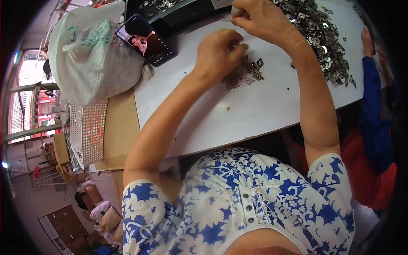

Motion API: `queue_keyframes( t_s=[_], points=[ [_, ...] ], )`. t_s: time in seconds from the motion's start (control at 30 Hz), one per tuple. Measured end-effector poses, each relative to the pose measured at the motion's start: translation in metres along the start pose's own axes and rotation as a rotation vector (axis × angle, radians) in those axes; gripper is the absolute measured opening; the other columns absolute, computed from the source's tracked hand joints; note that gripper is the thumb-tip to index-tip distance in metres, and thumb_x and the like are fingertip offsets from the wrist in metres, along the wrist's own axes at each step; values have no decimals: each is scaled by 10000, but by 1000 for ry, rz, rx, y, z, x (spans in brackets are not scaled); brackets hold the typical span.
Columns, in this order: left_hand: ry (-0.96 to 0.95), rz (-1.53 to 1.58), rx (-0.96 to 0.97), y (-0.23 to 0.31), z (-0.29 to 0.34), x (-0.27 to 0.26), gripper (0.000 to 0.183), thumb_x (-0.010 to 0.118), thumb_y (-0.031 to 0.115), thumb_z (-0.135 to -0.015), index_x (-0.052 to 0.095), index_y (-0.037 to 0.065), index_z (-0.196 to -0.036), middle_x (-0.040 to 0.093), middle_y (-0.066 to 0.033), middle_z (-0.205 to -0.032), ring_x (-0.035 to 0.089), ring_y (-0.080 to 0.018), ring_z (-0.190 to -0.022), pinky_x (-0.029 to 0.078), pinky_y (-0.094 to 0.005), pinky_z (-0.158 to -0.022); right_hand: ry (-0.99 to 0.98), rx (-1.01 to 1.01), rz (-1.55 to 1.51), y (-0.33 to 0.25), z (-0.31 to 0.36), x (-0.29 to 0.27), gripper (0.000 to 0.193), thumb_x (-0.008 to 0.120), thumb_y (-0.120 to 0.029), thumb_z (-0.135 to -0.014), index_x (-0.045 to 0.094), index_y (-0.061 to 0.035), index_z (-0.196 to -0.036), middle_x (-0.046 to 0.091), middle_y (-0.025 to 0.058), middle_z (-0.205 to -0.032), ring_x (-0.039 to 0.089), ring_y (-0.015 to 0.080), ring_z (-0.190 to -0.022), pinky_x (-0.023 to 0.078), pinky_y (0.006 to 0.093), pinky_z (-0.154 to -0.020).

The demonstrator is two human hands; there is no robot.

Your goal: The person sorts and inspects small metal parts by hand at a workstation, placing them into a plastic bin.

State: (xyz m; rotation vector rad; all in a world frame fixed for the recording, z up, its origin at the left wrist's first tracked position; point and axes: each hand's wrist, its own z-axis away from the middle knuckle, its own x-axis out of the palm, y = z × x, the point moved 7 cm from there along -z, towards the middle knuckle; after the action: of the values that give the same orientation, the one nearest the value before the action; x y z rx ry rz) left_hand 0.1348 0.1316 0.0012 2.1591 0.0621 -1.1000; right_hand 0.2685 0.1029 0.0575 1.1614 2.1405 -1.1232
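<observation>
My left hand (219, 55) hovers over a small heap of shiny metal pieces (248, 74) on the white tabletop (199, 112). Its fingers are curled in and slightly blurred, and whatever they hold is hidden. Farther forward and to the right, my right hand (265, 21) is bent at the wrist with its fingers pinched together beside the black tray's edge. Something whitish shows at its fingertips, too small to name. Right of that hand spreads a large pile of the same small, flat metal pieces (321, 46).
Metal pieces also lie in a black tray (187, 17) at the far edge. A lit phone (146, 40) leans on a white woven sack (91, 55) at left, above a white perforated basket (88, 131) and cardboard (121, 125). Another person's blue sleeve (372, 114) is at right.
</observation>
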Motion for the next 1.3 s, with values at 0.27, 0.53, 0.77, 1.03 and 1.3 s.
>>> queue_keyframes(
  t_s=[0.27,0.53,0.77,1.03,1.3],
  points=[
    [2,-406,40,-4,-25,27,141,671,166,-788,705,30,-802,701,-185,-805,687,-395,-792,543,-504,-714,-35,26,-30,26,-4,11,187,694,-144,-873,624,29,-880,661,156,-752,661,298,-691,508,399,-655],
    [149,136,-174,-32,4,-14,283,765,44,-830,669,-48,-1080,723,-118,-811,716,-162,-719,587,-315,-638,-196,73,-150,2,-1,17,193,686,-133,-894,622,49,-902,593,51,-695,572,129,-607,470,309,-571],
    [320,1115,-487,-53,36,-29,303,773,61,-902,624,-62,-1136,713,-139,-945,715,-198,-767,615,-302,-680,-512,299,-763,-18,9,59,185,672,-174,-956,688,10,-935,664,16,-741,662,66,-623,505,190,-480],
    [228,1363,-594,-44,63,-33,290,703,120,-952,608,-40,-1174,670,-119,-1031,686,-183,-880,589,-278,-793,-560,424,-882,-36,13,63,161,722,-166,-936,675,-19,-977,679,8,-787,644,48,-616,502,172,-480],
    [173,1392,-681,-48,70,-31,274,742,88,-920,610,-2,-1143,676,-83,-1015,674,-160,-878,575,-264,-782,-558,471,-977,-42,21,78,168,718,-147,-934,677,15,-932,676,52,-770,670,73,-651,525,180,-502]
  ],
)
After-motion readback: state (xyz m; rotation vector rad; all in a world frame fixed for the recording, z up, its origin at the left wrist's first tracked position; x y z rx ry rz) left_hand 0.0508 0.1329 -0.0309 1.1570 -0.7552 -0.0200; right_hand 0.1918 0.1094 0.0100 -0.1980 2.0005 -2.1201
